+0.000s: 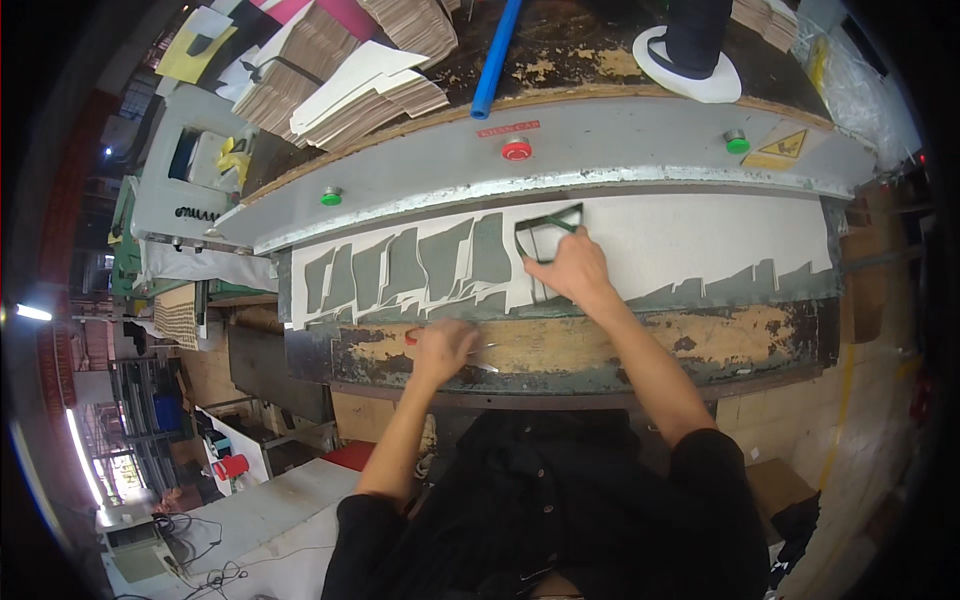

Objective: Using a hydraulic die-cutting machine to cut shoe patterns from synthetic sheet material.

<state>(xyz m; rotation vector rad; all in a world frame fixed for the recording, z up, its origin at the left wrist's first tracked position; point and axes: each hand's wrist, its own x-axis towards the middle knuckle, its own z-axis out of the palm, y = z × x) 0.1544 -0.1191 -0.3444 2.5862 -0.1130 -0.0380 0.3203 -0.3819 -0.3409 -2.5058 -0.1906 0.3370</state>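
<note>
My right hand (575,268) grips a thin dark-green cutting die (519,240), an open metal outline that stands on a long white sheet (700,240). To the left of the die, the sheet has several shaped holes that show the green cutting board (392,262) below. More of that board shows along the sheet's jagged near edge on the right. My left hand (445,350) is closed around what looks like a pair of scissors (484,368), resting on the worn wooden front ledge (600,345). A red handle pokes out on one side and slim metal blades on the other.
Behind the sheet runs a grey machine beam (620,140) with a red button (516,150) and green buttons (331,197). On top lie stacks of cut pieces (370,95), a blue tube (495,60) and a black roll (697,40). A grey table (270,520) stands behind left.
</note>
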